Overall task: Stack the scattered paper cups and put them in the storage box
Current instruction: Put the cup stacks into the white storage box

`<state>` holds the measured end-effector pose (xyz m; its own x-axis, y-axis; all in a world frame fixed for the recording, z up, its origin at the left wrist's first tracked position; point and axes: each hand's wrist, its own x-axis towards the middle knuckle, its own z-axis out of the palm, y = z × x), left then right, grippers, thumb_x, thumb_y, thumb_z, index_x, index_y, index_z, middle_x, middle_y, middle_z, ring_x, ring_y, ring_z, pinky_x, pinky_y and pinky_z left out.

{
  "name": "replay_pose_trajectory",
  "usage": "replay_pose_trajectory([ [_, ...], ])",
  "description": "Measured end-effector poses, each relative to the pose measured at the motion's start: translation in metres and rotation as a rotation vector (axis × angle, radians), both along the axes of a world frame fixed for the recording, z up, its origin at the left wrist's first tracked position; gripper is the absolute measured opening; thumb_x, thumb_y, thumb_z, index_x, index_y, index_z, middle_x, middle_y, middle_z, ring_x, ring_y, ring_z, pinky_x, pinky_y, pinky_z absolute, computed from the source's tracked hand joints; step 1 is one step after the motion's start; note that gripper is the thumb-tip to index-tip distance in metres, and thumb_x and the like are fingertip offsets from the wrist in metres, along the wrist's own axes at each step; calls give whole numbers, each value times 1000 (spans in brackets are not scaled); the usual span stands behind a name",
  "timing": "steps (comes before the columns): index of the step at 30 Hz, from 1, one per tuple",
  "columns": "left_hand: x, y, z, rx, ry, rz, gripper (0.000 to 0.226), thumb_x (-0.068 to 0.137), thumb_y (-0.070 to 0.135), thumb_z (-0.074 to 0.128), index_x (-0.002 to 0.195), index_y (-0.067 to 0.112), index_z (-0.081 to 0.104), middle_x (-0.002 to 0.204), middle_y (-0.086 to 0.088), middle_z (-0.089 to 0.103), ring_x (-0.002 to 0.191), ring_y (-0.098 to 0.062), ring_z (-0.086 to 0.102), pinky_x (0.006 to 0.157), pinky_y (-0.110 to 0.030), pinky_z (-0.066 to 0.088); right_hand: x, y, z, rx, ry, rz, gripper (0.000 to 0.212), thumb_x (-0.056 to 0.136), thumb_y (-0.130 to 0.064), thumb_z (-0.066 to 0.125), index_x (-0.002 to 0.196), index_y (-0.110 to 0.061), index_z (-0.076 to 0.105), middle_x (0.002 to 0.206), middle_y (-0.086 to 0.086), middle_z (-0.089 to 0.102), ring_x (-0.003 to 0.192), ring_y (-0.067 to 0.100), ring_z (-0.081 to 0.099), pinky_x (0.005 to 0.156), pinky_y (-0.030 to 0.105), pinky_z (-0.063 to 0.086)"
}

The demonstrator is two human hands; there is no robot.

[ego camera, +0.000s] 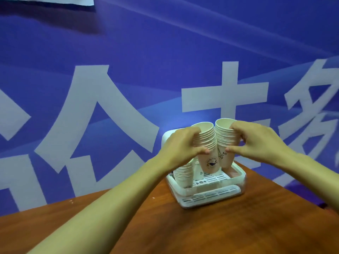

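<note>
My left grip (180,143) was curled round one stack of paper cups (211,163), with my thumb on the near side and my fingers on the far side. My right grip (256,142) was curled round a second stack (226,158) in the same way. The two stacks touched side by side with their mouths up, and their tops leaned a little apart. I held both in the air just above the storage box (236,182), which sat on the far right part of the brown tabletop (165,226).

A third stack (183,175) stood inside the box at its left side, leaning a bit. Something white stood up behind the box. It might have been the lid, but my hands hid most of it, so I could not be sure.

I think the job right then was to lower these two stacks into the box. The bottom cups hung below my thumbs, so I needed to squeeze just enough that none slid out. Too hard a squeeze would squash the paper.

It would be best to turn both stacks straight up first. Then I should bring them down slowly into the free space to the right of the third stack, without bumping it over. The bottoms should sit flat on the white slotted floor (211,180) before I let go, one grip at a time.
</note>
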<state>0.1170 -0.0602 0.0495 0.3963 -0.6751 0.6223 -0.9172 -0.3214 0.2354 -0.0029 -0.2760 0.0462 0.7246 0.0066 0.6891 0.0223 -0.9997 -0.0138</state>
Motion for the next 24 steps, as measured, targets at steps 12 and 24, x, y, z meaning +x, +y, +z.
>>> replay_pose_trajectory([
  [12,18,-57,-52,322,-269,176,12,88,23,61,82,26,51,93,-6,64,85,-31,60,61,-36,38,40,-46,-73,20,274,-116,28,89,-46,67,93,-30,44,94,-12,59,86,15,58,71,39,50],
  [24,29,-75,-96,371,-623,317,20,88,30,45,77,20,58,71,-2,66,74,-24,56,77,-38,43,87,-61,-101,49,362,-87,26,91,-46,61,91,-34,38,98,-13,54,85,16,56,68,35,43],
])
